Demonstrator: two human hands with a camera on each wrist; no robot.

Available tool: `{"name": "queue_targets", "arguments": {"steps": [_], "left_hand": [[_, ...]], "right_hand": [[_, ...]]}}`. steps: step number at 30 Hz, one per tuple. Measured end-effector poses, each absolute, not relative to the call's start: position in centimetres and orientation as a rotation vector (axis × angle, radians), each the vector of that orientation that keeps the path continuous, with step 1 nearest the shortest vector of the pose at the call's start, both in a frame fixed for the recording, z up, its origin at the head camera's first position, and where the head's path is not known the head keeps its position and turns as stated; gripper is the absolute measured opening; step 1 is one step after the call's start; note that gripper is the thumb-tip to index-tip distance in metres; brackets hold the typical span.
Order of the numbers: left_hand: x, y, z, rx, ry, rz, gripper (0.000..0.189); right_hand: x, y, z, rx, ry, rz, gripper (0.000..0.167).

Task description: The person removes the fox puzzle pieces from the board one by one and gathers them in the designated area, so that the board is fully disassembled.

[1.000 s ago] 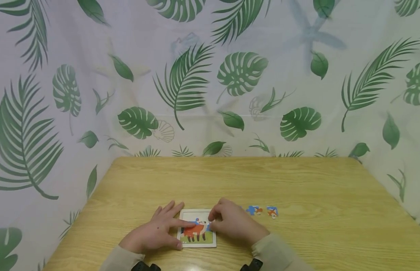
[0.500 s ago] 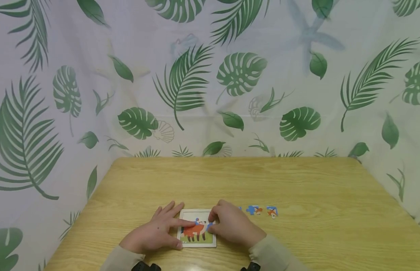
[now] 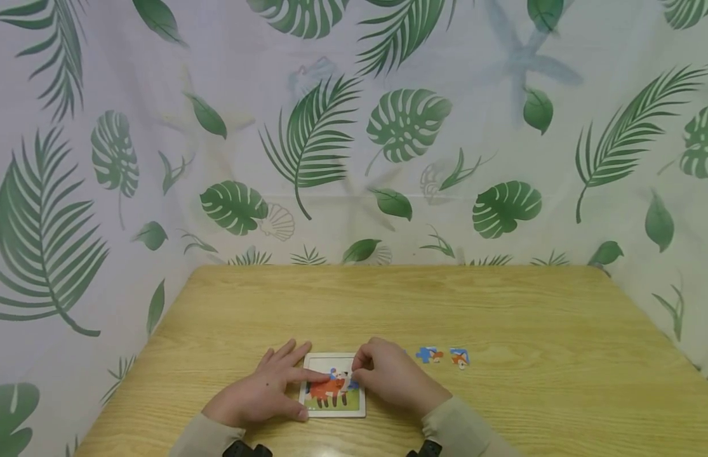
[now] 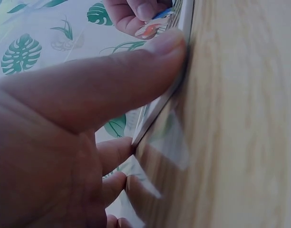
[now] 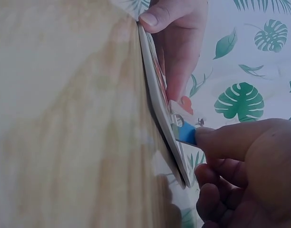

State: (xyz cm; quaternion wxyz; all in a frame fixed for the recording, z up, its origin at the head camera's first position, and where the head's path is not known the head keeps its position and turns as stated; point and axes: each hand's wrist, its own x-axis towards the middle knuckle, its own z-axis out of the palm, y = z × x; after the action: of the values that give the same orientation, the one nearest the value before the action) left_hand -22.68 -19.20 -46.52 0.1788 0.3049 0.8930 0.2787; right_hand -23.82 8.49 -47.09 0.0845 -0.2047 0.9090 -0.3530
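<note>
A small square jigsaw puzzle in a white frame (image 3: 333, 416) lies on the table near me, showing an orange animal on green ground. My left hand (image 3: 256, 390) rests spread over its left side. The index finger reaches across the picture, and the thumb presses the frame's near-left corner. At the right edge my right hand (image 3: 399, 376) pinches a jigsaw piece (image 5: 187, 133) between thumb and forefinger. This blue, white and orange piece is tilted, its lower edge at the frame's right side in the right wrist view. Fingers partly cover it in the head view.
Two loose jigsaw pieces, a blue-and-orange one (image 3: 429, 355) and another with a fox face (image 3: 460, 357), lie right of the puzzle. A blue bit of a further piece peeks out behind my right hand. The wooden table (image 3: 531, 393) meets a leaf-patterned cloth (image 3: 422, 228) behind.
The pinched piece has shifted and tilted up, so more orange shows by the animal's head. My right hand has moved only slightly; my left hand stays in place.
</note>
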Motion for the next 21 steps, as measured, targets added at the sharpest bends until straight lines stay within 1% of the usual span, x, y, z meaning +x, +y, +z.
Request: {"name": "queue_targets", "arguments": {"steps": [15, 17, 21], "left_hand": [[-22.8, -19.4, -46.6, 0.899, 2.544, 0.754, 0.069], [-22.8, -19.4, -46.5, 0.892, 2.542, 0.768, 0.072], [-22.8, -19.4, -46.6, 0.865, 2.545, 0.806, 0.083]], "right_hand": [[-24.7, 9.1, -46.6, -0.536, 2.659, -1.120, 0.012], [-24.8, 9.3, -46.4, -0.531, 2.652, -1.147, 0.011], [-25.0, 9.9, -46.0, -0.509, 2.639, -1.191, 0.009]]}}
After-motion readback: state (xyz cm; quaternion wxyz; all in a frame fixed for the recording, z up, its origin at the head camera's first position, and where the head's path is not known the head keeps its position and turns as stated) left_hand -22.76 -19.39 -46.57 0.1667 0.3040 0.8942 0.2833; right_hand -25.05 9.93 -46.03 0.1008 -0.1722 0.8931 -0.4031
